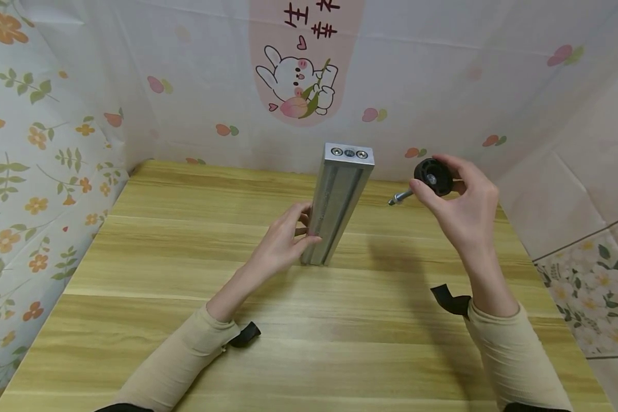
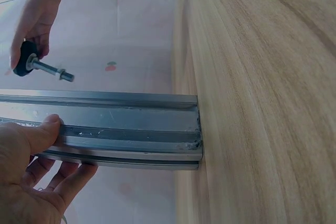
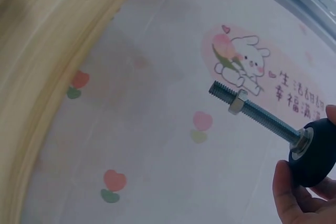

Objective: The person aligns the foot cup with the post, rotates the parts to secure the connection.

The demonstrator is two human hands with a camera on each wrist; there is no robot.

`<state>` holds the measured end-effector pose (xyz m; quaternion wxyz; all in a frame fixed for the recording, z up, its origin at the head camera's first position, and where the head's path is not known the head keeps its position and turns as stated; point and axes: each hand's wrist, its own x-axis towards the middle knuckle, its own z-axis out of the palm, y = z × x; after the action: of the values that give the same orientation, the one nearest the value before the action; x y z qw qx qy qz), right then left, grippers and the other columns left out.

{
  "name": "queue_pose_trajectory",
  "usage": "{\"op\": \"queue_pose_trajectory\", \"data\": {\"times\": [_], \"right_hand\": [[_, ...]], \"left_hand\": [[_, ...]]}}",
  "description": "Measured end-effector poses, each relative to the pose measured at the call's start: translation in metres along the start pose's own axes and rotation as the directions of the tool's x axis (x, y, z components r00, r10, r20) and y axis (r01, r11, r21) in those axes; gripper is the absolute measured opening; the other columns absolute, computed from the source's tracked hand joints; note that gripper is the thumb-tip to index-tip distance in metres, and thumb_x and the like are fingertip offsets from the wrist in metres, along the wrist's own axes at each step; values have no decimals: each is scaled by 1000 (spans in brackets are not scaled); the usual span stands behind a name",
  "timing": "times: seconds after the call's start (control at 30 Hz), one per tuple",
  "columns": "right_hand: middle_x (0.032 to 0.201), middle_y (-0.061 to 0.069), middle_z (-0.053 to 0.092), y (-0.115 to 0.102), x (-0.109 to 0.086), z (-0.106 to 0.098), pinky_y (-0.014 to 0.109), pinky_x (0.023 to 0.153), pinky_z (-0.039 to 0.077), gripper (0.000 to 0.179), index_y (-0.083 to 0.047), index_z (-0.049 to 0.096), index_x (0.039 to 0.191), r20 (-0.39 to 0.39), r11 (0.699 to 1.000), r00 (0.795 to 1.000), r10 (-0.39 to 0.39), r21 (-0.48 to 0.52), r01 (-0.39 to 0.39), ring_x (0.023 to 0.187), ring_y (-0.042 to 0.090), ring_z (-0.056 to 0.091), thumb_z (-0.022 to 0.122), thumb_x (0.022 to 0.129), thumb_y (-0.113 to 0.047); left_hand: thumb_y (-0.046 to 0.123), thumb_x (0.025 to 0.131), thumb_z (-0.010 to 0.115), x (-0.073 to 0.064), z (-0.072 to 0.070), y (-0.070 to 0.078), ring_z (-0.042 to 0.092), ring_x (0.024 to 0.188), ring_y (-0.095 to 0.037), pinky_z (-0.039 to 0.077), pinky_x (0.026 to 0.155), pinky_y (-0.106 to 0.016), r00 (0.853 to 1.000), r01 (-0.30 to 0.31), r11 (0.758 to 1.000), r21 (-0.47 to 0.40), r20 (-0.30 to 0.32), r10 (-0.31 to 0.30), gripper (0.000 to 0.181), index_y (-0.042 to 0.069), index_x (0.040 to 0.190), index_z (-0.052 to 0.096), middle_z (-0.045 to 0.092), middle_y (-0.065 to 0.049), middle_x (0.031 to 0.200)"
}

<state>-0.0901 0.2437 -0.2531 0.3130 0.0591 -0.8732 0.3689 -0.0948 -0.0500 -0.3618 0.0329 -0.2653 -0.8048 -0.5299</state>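
An aluminium profile (image 1: 337, 200) stands upright on the wooden table, its metal end plate (image 1: 349, 153) with several round fittings facing up. My left hand (image 1: 288, 234) grips it at mid-height, thumb on the near face and fingers around the side. In the left wrist view the profile (image 2: 131, 124) meets the tabletop at its lower end. To the right, my right hand (image 1: 466, 200) holds a levelling foot by its round black base (image 1: 434, 177), up in the air. Its threaded stud (image 3: 262, 119) points toward the profile and carries a hex nut (image 3: 238, 102).
The wooden table (image 1: 185, 274) ends at a patterned cloth (image 1: 195, 86) hanging behind it. Flowered cloth (image 1: 36, 200) covers the left side, and a pale wall covering (image 1: 566, 166) stands at the right. Black straps (image 1: 450, 300) hang loose from both sleeves.
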Motion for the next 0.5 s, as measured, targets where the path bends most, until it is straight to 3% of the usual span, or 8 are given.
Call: {"op": "queue_pose_trajectory", "data": {"times": [0.13,0.37,0.5], "right_hand": [[114,7,73,-7,6,-1,6,77,46,47,-13,75,125,-29,1000,1000,-12,25,13,94,-5,60,86,80,-20],[107,-16,68,-18,17,-4,7,78,48,46,-10,76,123,-65,994,997,-39,94,45,92,-2,63,86,79,-14],[104,-21,67,-25,20,-7,9,79,49,44,-10,76,122,-77,991,996,-37,122,46,93,1,63,85,79,-16]], "left_hand": [[1,90,74,0,0,0,64,110,-28,59,96,-29,1000,-1,1000,4,-2,1,57,3,140,48,62,-14,117],[2,89,75,0,0,2,65,111,-28,59,97,-29,1000,10,1000,11,-6,-10,58,4,140,48,62,-14,117],[2,89,75,-1,1,2,65,111,-28,59,96,-29,1000,8,1000,13,-8,-8,58,3,140,48,62,-14,117]]}}
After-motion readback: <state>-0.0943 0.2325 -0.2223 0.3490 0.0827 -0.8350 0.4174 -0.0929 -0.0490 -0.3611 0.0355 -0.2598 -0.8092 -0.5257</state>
